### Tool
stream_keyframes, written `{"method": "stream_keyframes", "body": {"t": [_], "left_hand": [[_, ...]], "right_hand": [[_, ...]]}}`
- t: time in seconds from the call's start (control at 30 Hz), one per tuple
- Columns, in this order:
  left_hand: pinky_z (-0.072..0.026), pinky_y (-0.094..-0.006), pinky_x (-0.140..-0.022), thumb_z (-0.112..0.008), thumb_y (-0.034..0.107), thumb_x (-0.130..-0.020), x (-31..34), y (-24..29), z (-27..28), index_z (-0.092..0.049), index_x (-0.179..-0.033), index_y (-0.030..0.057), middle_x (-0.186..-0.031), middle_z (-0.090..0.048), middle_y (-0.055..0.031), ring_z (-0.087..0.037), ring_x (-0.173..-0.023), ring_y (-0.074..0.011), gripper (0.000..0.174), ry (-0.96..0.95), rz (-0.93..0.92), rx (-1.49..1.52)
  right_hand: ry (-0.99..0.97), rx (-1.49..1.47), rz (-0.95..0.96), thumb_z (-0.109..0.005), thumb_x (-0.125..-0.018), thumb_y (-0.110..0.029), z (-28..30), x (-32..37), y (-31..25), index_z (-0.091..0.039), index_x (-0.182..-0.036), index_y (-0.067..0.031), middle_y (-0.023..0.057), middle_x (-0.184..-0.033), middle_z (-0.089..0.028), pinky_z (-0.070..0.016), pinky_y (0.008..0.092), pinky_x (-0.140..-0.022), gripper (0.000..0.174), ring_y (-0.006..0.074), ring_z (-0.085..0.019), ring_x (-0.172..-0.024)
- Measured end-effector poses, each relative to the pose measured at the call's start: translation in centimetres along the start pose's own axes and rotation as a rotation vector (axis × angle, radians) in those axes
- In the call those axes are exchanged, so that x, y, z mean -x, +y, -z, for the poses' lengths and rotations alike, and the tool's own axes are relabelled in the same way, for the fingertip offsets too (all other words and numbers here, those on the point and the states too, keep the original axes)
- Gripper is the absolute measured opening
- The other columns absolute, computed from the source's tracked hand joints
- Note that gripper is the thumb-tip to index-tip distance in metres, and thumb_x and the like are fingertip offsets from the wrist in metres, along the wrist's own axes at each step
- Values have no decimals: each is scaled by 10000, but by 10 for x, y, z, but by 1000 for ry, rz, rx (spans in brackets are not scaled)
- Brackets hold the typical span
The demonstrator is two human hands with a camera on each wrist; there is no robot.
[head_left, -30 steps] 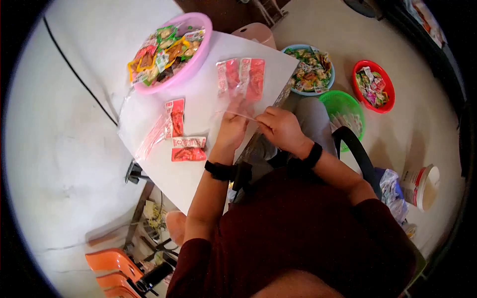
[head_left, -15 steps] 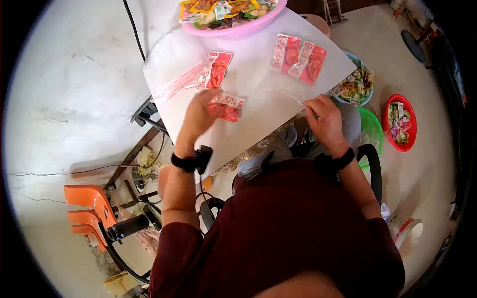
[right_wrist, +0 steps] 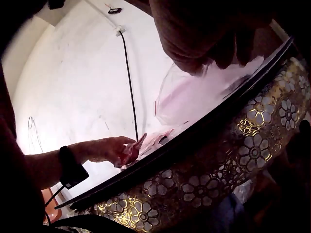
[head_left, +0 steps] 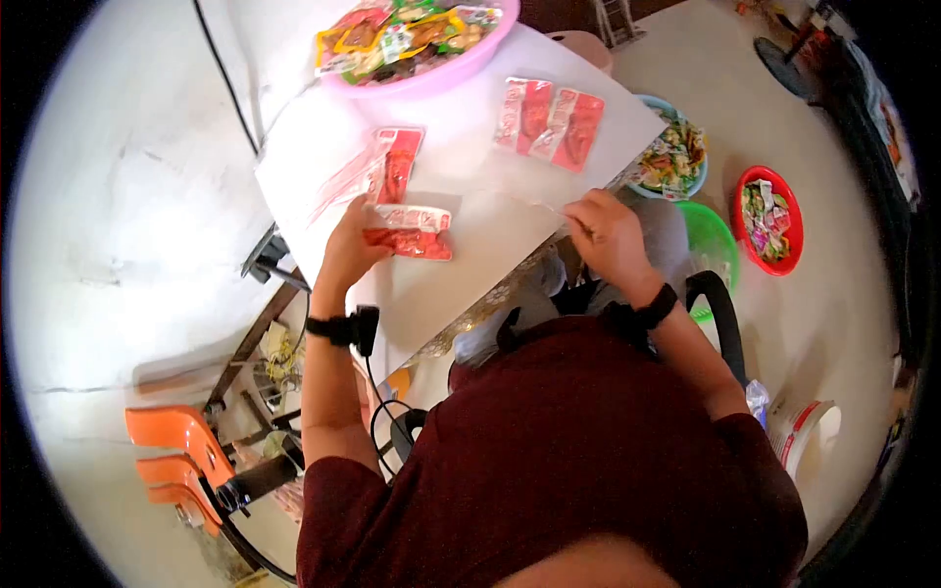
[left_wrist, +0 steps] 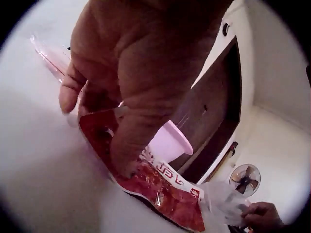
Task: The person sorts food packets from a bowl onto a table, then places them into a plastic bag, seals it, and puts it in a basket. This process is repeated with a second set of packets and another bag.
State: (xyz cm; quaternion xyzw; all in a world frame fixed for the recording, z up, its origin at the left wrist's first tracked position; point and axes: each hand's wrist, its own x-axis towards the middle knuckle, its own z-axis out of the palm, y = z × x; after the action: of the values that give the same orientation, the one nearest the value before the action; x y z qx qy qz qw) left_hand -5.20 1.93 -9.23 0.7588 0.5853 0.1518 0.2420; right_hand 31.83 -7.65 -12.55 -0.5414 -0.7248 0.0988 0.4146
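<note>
My left hand (head_left: pixel 351 245) pinches one end of a red and white snack packet (head_left: pixel 417 240) on the left of the white table. In the left wrist view the thumb presses on the face of this packet (left_wrist: pixel 167 194), and the fingers go behind it. At the table's near edge my right hand (head_left: pixel 613 240) pinches a clear plastic bag (right_wrist: pixel 180 99), its film hanging over the tabletop. Just beyond the left hand lies another red packet (head_left: pixel 397 167), beside a fan of clear pink-tinted bags (head_left: pixel 343 183). Two more red packets (head_left: pixel 571 127) lie side by side farther back.
A pink basin (head_left: pixel 431 78) heaped with mixed snack packets stands at the table's far end. On the floor to the right are a blue basin (head_left: pixel 699 176), a red basin (head_left: pixel 797 220) and a green basket (head_left: pixel 723 235). Orange chairs (head_left: pixel 162 426) stand lower left.
My left hand has left the right hand, moved left to the near red packet and taken hold of its end. The right hand still holds the clear bag. The head view has shifted.
</note>
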Motion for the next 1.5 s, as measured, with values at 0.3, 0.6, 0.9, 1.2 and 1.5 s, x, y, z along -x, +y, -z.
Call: {"method": "stream_keyframes", "body": {"t": [0.3,0.6,0.9,1.2,1.5], "left_hand": [[-327,-186,-402,-613,151,-915,33,12,-4,-654,-954,42,-683,-618,7,-496,-478,-56,123,-50,478,931],[-316,-179,-354,-572,97,-906,48,89,-44,-566,-1092,26,-773,-616,-46,-420,-420,-65,199,-230,535,1361],[-450,-260,-581,-546,123,-939,3,131,-101,-570,-994,84,-790,-609,-30,-559,-666,-111,71,-280,408,1460],[-533,-336,-672,-537,99,-954,-76,169,-154,-522,-1174,56,-1013,-619,-87,-623,-817,-210,225,-363,304,1616],[-553,-337,-681,-604,57,-911,-81,186,-174,-508,-1122,51,-984,-602,-95,-632,-807,-230,231,-258,301,1648]], "right_hand": [[41,-31,-10,-653,-794,-113,3,-2,0,-628,-841,-72,97,-770,-547,-481,416,-644,67,314,-579,-736],[74,-33,3,-660,-801,-62,6,-7,-4,-650,-876,-50,105,-765,-560,-481,398,-625,77,304,-585,-708],[81,-70,16,-645,-790,-90,8,-8,-6,-618,-920,-69,110,-797,-541,-489,425,-637,134,323,-584,-752],[148,-92,5,-631,-820,-88,9,-6,-5,-616,-967,-59,117,-808,-537,-481,429,-624,151,333,-574,-739],[138,-81,-1,-651,-815,-54,10,-1,-2,-625,-928,-49,117,-788,-542,-480,416,-608,116,325,-579,-714]]}}
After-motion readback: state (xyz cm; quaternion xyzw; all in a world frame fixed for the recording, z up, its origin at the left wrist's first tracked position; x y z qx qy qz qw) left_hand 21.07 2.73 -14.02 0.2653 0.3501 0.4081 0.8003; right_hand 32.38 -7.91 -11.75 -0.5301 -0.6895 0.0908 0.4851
